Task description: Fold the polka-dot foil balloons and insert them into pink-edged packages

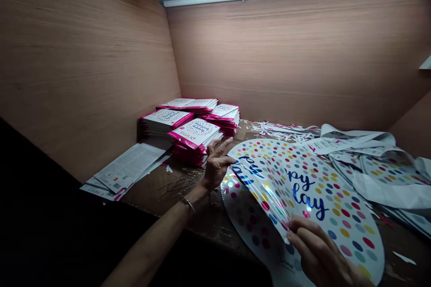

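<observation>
A round foil balloon (pixel 323 188), white with coloured dots and blue lettering, lies flat on the wooden table (pixel 175 188) with its left part folded over. My left hand (pixel 216 165) pinches the folded edge at the far left, fingers curled on the foil. At the near edge my right hand (pixel 316 253) presses the fold down, its fingers bent onto the foil. More dotted balloons (pixel 249 219) lie stacked underneath.
Stacks of pink-edged packaging cards (pixel 193 134) stand at the back left. Printed sheets (pixel 129 168) lie by the left wall. Paper strips and scraps (pixel 286 130) and a heap of flat balloons and white paper (pixel 387 170) fill the right. Plywood walls enclose the bench.
</observation>
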`<state>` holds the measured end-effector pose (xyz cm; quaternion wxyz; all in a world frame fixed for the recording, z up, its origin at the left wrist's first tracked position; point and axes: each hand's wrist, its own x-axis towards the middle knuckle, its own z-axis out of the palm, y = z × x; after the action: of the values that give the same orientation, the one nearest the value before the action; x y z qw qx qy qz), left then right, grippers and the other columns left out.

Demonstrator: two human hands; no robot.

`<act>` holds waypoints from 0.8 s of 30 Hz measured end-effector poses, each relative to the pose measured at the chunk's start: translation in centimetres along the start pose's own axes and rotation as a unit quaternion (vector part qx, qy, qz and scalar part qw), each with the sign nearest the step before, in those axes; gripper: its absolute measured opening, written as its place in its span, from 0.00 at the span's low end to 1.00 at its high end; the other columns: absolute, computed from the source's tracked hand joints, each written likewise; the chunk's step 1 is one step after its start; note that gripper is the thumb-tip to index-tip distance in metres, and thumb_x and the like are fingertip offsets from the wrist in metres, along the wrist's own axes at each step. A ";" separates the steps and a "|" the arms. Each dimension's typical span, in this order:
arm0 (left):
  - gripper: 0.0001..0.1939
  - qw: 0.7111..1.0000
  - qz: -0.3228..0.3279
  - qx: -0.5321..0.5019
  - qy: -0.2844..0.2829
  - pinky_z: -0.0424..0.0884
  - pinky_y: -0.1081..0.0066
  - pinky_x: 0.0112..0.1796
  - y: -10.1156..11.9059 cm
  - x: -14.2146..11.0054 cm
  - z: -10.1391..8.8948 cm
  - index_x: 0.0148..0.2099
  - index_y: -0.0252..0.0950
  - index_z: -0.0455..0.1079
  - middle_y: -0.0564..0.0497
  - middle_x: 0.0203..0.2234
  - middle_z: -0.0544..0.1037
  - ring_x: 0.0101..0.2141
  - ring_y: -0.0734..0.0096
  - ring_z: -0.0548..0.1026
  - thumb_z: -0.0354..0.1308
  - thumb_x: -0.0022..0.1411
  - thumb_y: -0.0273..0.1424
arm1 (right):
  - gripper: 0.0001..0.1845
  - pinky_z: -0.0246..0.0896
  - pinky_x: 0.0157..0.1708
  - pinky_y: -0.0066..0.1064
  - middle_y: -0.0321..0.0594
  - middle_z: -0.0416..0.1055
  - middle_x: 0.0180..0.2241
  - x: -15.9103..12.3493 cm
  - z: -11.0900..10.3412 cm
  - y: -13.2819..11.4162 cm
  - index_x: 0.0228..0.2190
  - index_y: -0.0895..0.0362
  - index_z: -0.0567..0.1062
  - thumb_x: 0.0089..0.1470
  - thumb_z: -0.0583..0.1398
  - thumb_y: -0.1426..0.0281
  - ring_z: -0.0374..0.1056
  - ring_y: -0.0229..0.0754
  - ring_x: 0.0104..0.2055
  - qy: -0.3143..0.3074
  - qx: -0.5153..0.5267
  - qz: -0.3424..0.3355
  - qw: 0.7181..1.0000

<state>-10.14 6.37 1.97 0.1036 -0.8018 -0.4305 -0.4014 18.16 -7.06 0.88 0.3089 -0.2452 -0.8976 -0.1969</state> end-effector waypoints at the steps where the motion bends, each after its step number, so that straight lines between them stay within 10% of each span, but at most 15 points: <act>1: 0.13 0.999 0.013 0.016 -0.049 0.57 0.54 0.51 -0.6 -0.4 0.4 0.29 0.36 0.74 0.46 0.39 0.76 0.44 0.63 0.67 0.51 0.63 0.25 | 0.26 0.68 0.45 0.36 0.45 0.74 0.43 -0.3 0.4 -0.5 0.54 0.58 0.65 0.53 0.52 0.81 0.65 0.50 0.52 -0.014 0.005 0.003 1.000; 5: 0.12 0.984 0.050 0.036 -0.169 0.60 0.56 0.50 -1.6 -1.8 0.7 0.27 0.34 0.71 0.49 0.25 0.76 0.39 0.65 0.70 0.51 0.61 0.21 | 0.18 0.69 0.40 0.34 0.47 0.75 0.39 -0.4 2.3 -2.3 0.47 0.61 0.71 0.57 0.49 0.78 0.70 0.50 0.46 -0.019 0.013 -0.018 1.000; 9: 0.13 0.985 -0.006 0.075 -0.155 0.54 0.48 0.53 1.7 -2.8 -0.8 0.44 0.31 0.70 0.40 0.45 0.72 0.51 0.57 0.65 0.47 0.60 0.19 | 0.19 0.69 0.37 0.33 0.48 0.76 0.37 0.6 3.6 -3.1 0.41 0.61 0.73 0.57 0.45 0.78 0.71 0.49 0.42 -0.009 0.005 -0.008 1.000; 16: 0.34 0.935 0.110 -0.023 -0.335 0.47 0.47 0.56 7.4 -6.4 -0.3 0.62 0.34 0.53 0.37 0.61 0.53 0.60 0.47 0.50 0.45 0.61 0.51 | 0.14 0.69 0.38 0.32 0.40 0.76 0.35 5.2 1.8 -2.8 0.41 0.52 0.73 0.58 0.50 0.68 0.71 0.43 0.36 -0.117 0.178 0.012 0.977; 20: 0.28 0.916 0.095 -0.056 -0.385 0.50 0.53 0.56 7.0 -7.5 0.8 0.62 0.40 0.54 0.43 0.57 0.62 0.56 0.54 0.60 0.48 0.63 0.44 | 0.24 0.48 0.58 0.45 0.41 0.64 0.55 8.7 3.5 0.4 0.54 0.51 0.64 0.57 0.52 0.60 0.58 0.46 0.57 -0.209 0.259 0.027 0.943; 24: 0.44 0.911 0.055 -0.090 -0.398 0.44 0.48 0.57 7.1 -6.7 0.2 0.65 0.36 0.46 0.38 0.62 0.52 0.60 0.45 0.49 0.48 0.55 0.57 | 0.20 0.24 0.58 0.60 0.41 0.52 0.61 7.2 9.1 7.8 0.52 0.48 0.67 0.61 0.48 0.65 0.41 0.51 0.64 -0.328 0.166 0.135 0.920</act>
<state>-6.57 -1.88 -1.76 -0.1271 -0.9236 -0.3528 -0.0798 13.43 6.04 0.49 0.0574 -0.3604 -0.9267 0.0902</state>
